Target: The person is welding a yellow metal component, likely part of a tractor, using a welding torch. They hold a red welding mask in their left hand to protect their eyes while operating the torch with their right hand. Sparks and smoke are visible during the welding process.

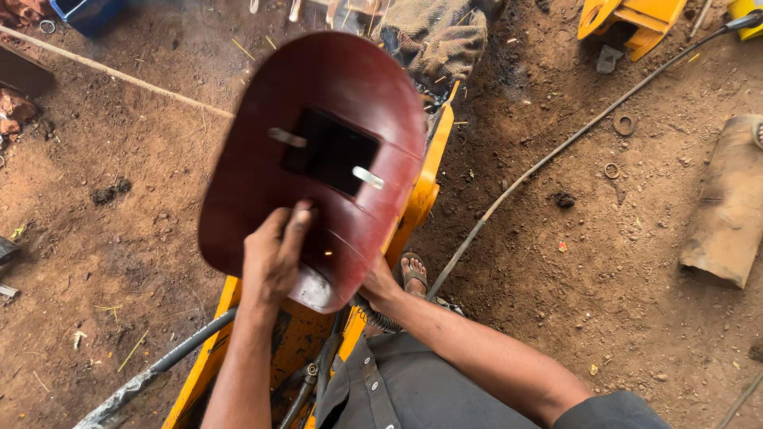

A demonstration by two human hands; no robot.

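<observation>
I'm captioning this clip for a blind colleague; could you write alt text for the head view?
Seen from above, the left hand holds a dark red welding shield with a small dark window over a yellow metal frame. The right hand is partly hidden beneath the shield. Around lies brown dirt ground crossed by a cable.

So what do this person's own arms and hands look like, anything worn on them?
Both forearms are bare, with no gloves, watch or rings visible on the left hand or the right hand, which is mostly hidden. A dark grey short sleeve covers the right upper arm, matching a dark grey shirt with metal snap buttons.
</observation>
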